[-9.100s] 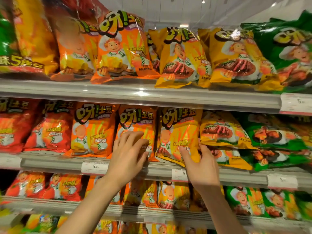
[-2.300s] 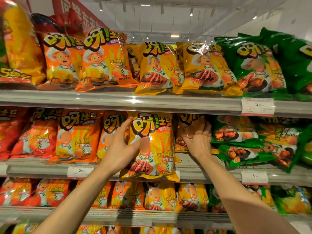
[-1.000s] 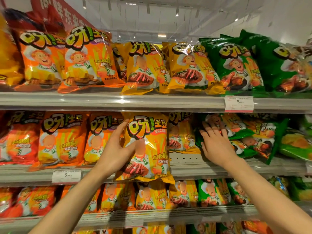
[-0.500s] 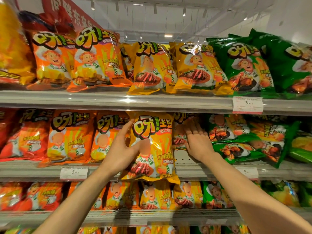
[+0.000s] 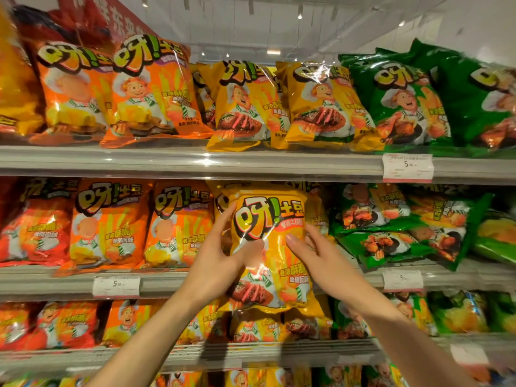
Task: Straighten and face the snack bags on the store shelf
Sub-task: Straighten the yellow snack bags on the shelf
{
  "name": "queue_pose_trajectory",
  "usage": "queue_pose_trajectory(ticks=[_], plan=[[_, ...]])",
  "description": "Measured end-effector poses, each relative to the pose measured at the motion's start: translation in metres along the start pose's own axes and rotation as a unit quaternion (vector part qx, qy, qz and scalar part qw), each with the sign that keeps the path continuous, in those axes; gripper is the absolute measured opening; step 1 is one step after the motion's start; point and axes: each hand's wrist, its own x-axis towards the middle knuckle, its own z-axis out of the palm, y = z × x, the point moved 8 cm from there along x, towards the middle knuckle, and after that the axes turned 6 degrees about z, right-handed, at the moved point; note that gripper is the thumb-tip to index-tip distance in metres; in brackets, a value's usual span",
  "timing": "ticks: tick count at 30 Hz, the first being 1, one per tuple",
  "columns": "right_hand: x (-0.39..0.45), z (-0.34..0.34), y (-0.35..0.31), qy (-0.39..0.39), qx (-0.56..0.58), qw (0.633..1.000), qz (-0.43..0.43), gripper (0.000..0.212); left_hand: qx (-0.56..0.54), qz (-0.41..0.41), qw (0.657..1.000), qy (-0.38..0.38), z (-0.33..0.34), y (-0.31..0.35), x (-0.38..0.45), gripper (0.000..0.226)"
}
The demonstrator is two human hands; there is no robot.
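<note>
Item: yellow snack bag (image 5: 269,247), centre of the frame, upright and facing forward, held in front of the middle shelf (image 5: 167,283); its bottom edge hangs below the shelf lip.

Hands: left hand (image 5: 220,263) grips the bag's left edge, thumb across the front, fingers reaching up along the side. Right hand (image 5: 315,255) grips the bag's right edge, thumb on the front, other fingers behind. Both hands are clamped on the one bag, either side of it.

Middle shelf, left of centre: orange bags (image 5: 178,224) standing upright in a row, red bags (image 5: 36,224) at the far left. Right of centre: green bags (image 5: 391,227) lying tilted and stacked over one another.

Top shelf (image 5: 195,160): orange bags at upper left, yellow steak-print bags (image 5: 321,104) at upper centre, green bags at upper right, all leaning back.

Price tags: one at upper right (image 5: 407,167), one at left of centre (image 5: 116,285), one at right (image 5: 402,279).

Lower shelf: further bags of mixed colours, partly hidden by the forearms.
</note>
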Motion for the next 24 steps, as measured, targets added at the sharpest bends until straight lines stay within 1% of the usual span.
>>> queue_pose_trajectory(ticks=[3, 4, 6, 7, 8, 10, 12, 13, 14, 16, 18, 20, 24], plan=[[-0.001, -0.017, 0.007, 0.035, 0.006, 0.999, 0.0, 0.05, -0.008, 0.007, 1.0, -0.024, 0.02, 0.002, 0.008, 0.083], [0.002, -0.025, 0.007, 0.045, 0.004, 0.999, 0.003, 0.048, 0.005, 0.009, 0.999, -0.034, 0.026, 0.002, 0.011, 0.083], [0.007, -0.041, 0.001, 0.058, 0.009, 0.998, 0.006, 0.039, 0.063, 0.024, 0.997, -0.038, 0.032, 0.002, 0.017, 0.077], [0.011, -0.051, 0.0, 0.065, 0.006, 0.998, 0.013, 0.038, 0.111, 0.045, 0.992, -0.026, 0.031, 0.001, 0.019, 0.072], [0.017, -0.059, -0.002, 0.071, -0.005, 0.997, 0.022, 0.038, 0.17, 0.073, 0.983, -0.004, 0.027, 0.0, 0.02, 0.067], [0.03, -0.077, -0.001, 0.098, -0.028, 0.994, 0.041, 0.048, 0.291, 0.123, 0.947, 0.058, 0.015, -0.004, 0.02, 0.059], [0.042, -0.089, 0.002, 0.137, -0.034, 0.989, 0.053, 0.058, 0.368, 0.127, 0.917, 0.093, 0.007, -0.012, 0.021, 0.057], [0.046, -0.091, 0.002, 0.154, -0.035, 0.986, 0.053, 0.06, 0.391, 0.118, 0.908, 0.091, 0.005, -0.018, 0.022, 0.06], [0.049, -0.091, 0.003, 0.171, -0.037, 0.983, 0.051, 0.06, 0.405, 0.104, 0.905, 0.073, 0.006, -0.026, 0.024, 0.065], [0.056, -0.089, 0.008, 0.204, -0.047, 0.977, 0.045, 0.06, 0.405, 0.074, 0.911, 0.016, 0.011, -0.043, 0.027, 0.076], [0.061, -0.087, 0.015, 0.23, -0.058, 0.971, 0.044, 0.064, 0.389, 0.074, 0.918, -0.021, 0.016, -0.05, 0.026, 0.081], [0.064, -0.087, 0.02, 0.251, -0.076, 0.964, 0.048, 0.063, 0.38, 0.087, 0.92, -0.031, 0.016, -0.049, 0.025, 0.08], [0.062, -0.081, 0.022, 0.28, -0.179, 0.943, 0.018, 0.048, 0.387, 0.091, 0.917, -0.045, 0.012, -0.046, 0.025, 0.075]])
